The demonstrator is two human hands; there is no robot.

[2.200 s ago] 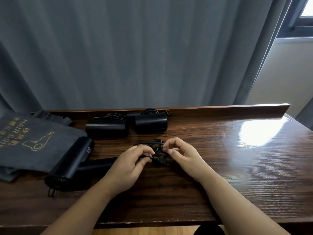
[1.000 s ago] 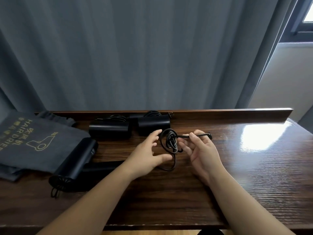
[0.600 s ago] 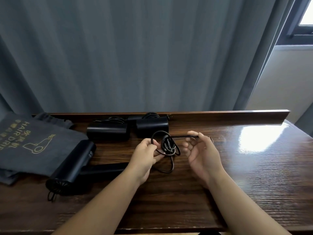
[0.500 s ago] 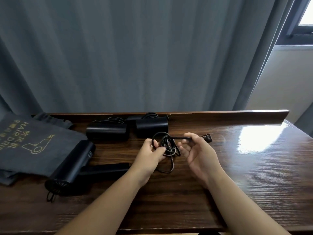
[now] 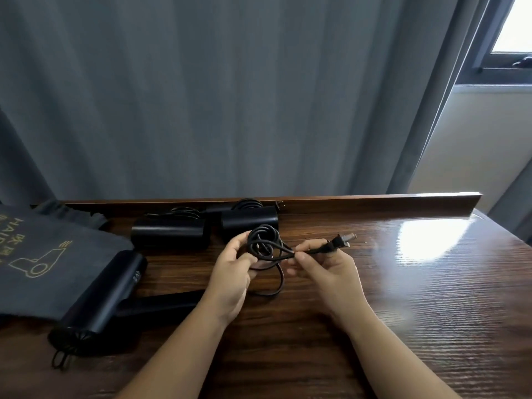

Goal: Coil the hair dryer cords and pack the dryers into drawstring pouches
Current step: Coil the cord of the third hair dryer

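Left hand [image 5: 230,269] gripped coiled cord [image 5: 263,243]; right hand [image 5: 325,269] pinched the plug [image 5: 341,243] end. Nearby lay a black dryer [image 5: 106,289], two more dryers [image 5: 169,233] behind, grey pouch [image 5: 43,254] left, on wooden table [image 5: 403,298].

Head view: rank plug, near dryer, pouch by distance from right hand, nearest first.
From the right hand:
1. Plug, just above its fingers, on the cord it pinches.
2. Near dryer, left, past the left hand.
3. Pouch, far left edge.

Black cord [image 5: 263,244] coiled loosely, plug [image 5: 341,243] pointing right; black dryer [image 5: 106,292] lies flat.
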